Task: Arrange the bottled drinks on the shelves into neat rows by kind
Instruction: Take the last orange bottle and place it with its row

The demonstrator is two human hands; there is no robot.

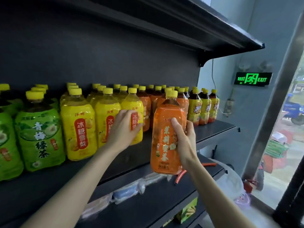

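Left grip [125,129]: fingers curled round the front yellow pear-drink bottle [131,104], which stands on the shelf [213,129].
Right grip [184,142]: closed round the orange jasmine-tea bottle [164,129], thumb across its label.
Orange jasmine-tea bottle: upright, held off the shelf, in front of its edge.
Shelf rows, left to right: green-tea bottles [39,129], yellow pear-drink bottles [77,125], orange bottles [146,106], dark tea bottles with yellow-and-red labels [204,109].
Lower shelf [156,195]: clear-wrapped packs [125,193].
Wall at right: lit green exit sign [253,79].
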